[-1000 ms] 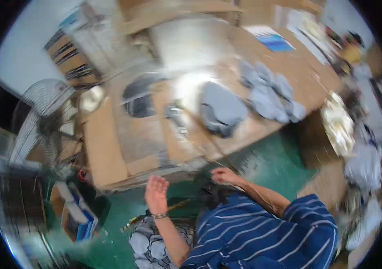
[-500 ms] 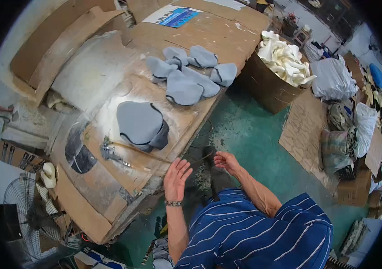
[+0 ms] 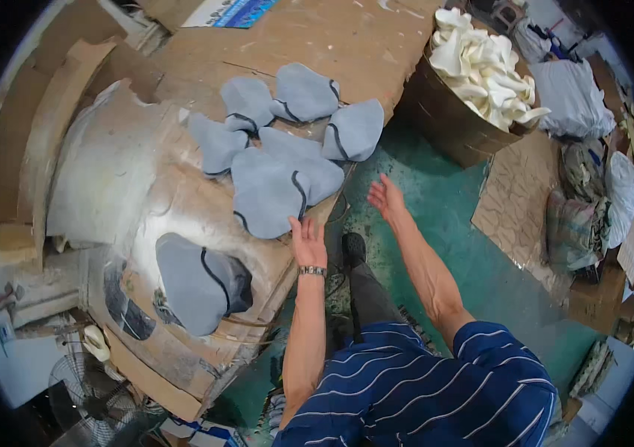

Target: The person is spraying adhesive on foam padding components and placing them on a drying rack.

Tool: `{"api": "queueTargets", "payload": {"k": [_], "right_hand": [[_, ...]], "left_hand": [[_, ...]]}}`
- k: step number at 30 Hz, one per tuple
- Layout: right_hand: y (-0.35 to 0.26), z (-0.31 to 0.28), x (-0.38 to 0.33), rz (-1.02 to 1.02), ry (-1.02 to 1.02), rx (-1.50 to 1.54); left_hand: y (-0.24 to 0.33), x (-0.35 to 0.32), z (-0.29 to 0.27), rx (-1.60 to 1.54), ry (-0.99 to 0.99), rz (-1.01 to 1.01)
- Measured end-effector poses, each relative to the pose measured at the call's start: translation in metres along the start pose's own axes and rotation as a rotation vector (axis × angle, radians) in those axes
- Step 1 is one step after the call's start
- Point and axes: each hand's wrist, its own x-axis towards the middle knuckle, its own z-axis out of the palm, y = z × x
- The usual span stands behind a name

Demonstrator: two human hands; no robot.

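My left hand (image 3: 307,237), with a banded watch at the wrist, is open at the table's right edge. Its fingertips are at the near corner of a grey padded fabric piece (image 3: 266,192) with black edging; whether they touch it I cannot tell. Over the floor, apart from the table, my right hand (image 3: 386,198) is open and holds nothing. Several similar grey pieces, one of them a rounded piece (image 3: 354,130), lie grouped beyond my left hand. Closer to me on the table, another grey piece (image 3: 192,287) sits raised, with a dark part under its right side.
Cardboard covers the table (image 3: 317,37), with white residue on its surface. A brown bin (image 3: 443,112) heaped with cream-coloured moulded pieces (image 3: 480,71) stands beyond its right edge. Flattened cardboard (image 3: 518,201) and bulging sacks (image 3: 577,97) lie at the right. A fan (image 3: 97,395) stands at lower left.
Both hands have moved forward, the left to the grouped grey pieces. The right hand has moved away from the table edge. My view has shifted, and the nearer grey piece covers most of a metal tool.
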Motion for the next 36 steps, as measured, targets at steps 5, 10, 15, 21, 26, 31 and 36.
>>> {"api": "queueTargets", "payload": {"k": [5, 10, 15, 21, 26, 31, 36], "right_hand": [[-0.041, 0.042, 0.079, -0.035, 0.105, -0.145], [-0.068, 0.064, 0.073, -0.081, 0.064, -0.212], [-0.09, 0.073, 0.004, -0.304, -0.006, -0.146], [-0.102, 0.047, -0.118, -0.496, 0.069, -0.048], [-0.077, -0.028, -0.231, -0.622, 0.215, 0.084], [-0.007, -0.11, -0.306, -0.625, 0.387, 0.406], [0.089, -0.186, -0.344, -0.584, 0.565, 0.95]], "left_hand": [[-0.032, 0.054, 0.026, -0.065, 0.154, 0.155], [-0.027, 0.048, 0.033, -0.118, 0.124, 0.213], [-0.006, -0.006, 0.048, -0.157, 0.051, 0.201], [0.025, -0.088, 0.057, -0.076, -0.223, 0.171], [0.049, -0.121, 0.035, -0.093, -0.307, -0.087], [0.043, -0.131, 0.011, 0.067, -0.525, -0.196], [0.029, -0.126, 0.03, 0.21, -0.601, -0.387]]}}
